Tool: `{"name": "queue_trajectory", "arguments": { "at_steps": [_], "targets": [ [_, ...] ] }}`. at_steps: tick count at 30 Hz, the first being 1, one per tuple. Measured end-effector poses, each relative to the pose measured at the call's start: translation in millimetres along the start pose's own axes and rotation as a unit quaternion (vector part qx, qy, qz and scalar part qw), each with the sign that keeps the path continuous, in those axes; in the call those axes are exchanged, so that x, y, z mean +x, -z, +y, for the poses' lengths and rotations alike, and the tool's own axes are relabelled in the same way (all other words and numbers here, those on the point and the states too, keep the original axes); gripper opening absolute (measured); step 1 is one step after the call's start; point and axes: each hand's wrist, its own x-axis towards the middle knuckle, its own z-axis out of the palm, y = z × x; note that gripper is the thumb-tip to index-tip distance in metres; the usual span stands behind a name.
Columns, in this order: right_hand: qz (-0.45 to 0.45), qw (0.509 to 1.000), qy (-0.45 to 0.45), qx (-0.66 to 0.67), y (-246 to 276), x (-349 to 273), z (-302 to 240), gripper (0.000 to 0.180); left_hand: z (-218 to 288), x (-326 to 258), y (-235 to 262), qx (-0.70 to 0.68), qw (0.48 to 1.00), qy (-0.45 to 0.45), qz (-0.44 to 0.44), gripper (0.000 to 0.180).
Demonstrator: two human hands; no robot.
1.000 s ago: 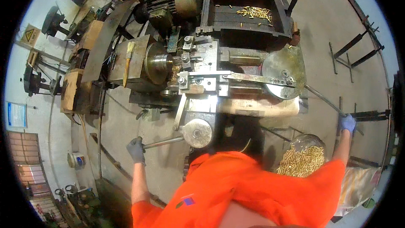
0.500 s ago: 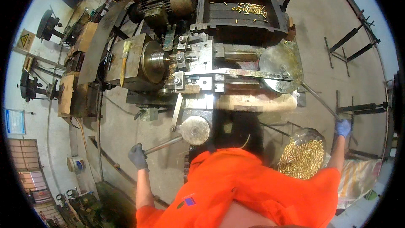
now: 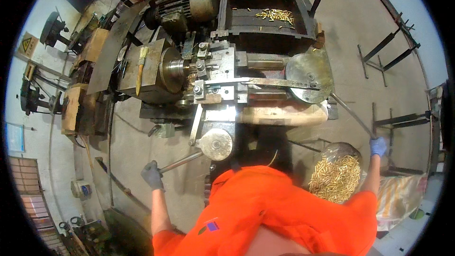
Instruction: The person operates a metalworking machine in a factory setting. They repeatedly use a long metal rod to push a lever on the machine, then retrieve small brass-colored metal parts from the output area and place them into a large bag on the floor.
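My left hand (image 3: 152, 175), in a dark grey glove, is closed round the end of a metal lever (image 3: 181, 161) that runs to a round disc (image 3: 216, 144) at the machine's front. In a blue glove, my right hand (image 3: 378, 146) grips the end of a longer lever (image 3: 351, 113), joined to a larger disc (image 3: 309, 77) on the right. A flat bar links that larger disc to the metal slide (image 3: 222, 73) at the middle. Left of the slide, a round chuck (image 3: 174, 68) sticks out of the headstock (image 3: 151, 71), close to the tooling.
A brush (image 3: 141, 71) lies on the headstock. Behind the slide, a dark tray (image 3: 265, 32) holds loose small brass-coloured pieces beside a motor (image 3: 189, 7). A basin (image 3: 335, 150) full of similar pieces stands at my right, near a striped sack (image 3: 402, 196). Metal stands (image 3: 403, 119) are farther right.
The view has shifted slightly, so the machine sits a little further left. Both hands keep their grip; the levers' angles look nearly the same.
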Motion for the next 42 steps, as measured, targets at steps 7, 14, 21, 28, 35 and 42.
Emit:
{"name": "queue_trajectory", "arguments": {
  "at_steps": [7, 14, 21, 28, 35, 42],
  "targets": [
    [0.013, 1.000, 0.002, -0.007, -16.1, 3.1, 9.7, 0.036, 0.6, 10.3, 6.1, 0.027, 0.997, -0.012, -0.068, 0.017],
    [-0.004, 0.999, 0.003, -0.043, -19.7, 3.8, 12.7, 0.042, 31.0, 15.1, -17.1, 0.228, 0.955, -0.173, -0.077, 0.016],
    [0.004, 1.000, -0.010, -0.020, -19.9, -0.3, 14.0, 0.045, 40.3, 6.0, -40.9, 0.236, 0.913, -0.294, -0.157, 0.016],
    [0.025, 0.999, 0.006, -0.018, -19.2, -11.0, 8.6, 0.045, 37.0, 8.5, -40.5, 0.284, 0.907, -0.272, -0.149, 0.017],
    [0.008, 1.000, 0.000, -0.026, -2.4, -26.9, -1.1, 0.046, 35.1, 9.9, -43.5, 0.318, 0.894, -0.289, -0.129, 0.019],
    [0.009, 1.000, -0.010, -0.019, -6.1, -29.9, 4.2, 0.049, 42.4, 7.8, -42.1, 0.312, 0.908, -0.233, -0.152, 0.020]
  ]
}}
